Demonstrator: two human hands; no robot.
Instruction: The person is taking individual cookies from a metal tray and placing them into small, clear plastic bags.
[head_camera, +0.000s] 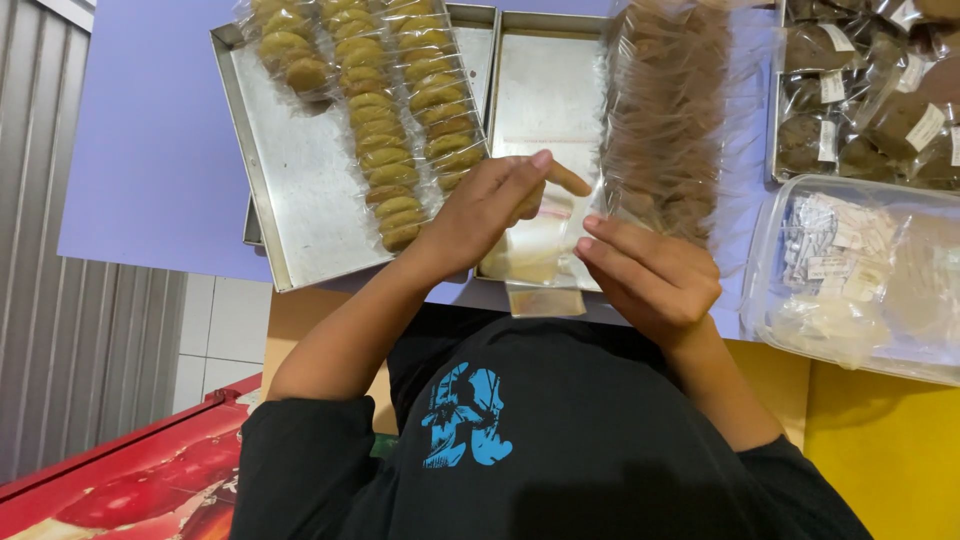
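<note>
Two metal trays lie side by side on the lavender desk (150, 150), which fills the upper part of the head view. The left tray (300, 190) carries three clear sleeves of yellow cookies (400, 110), stacked in rows that run down toward the person. The right tray (545, 90) is mostly bare metal, with a tall bundle of clear bags holding brown cookies (665, 110) along its right side. Further right sits a clear plastic tub (860, 270) filled with small white packets, and above it another tray of dark wrapped cookies (850, 90).

At the near edge of the right tray, both hands work on a small clear plastic bag (545, 245), whose lower end hangs over the tray rim toward the person's dark shirt. The left hand (495, 205) pinches the bag's top, thumb and forefinger closed on the film. The right hand (650, 275) has its fingertips pressed against the bag's right edge, fingers curled together.
</note>
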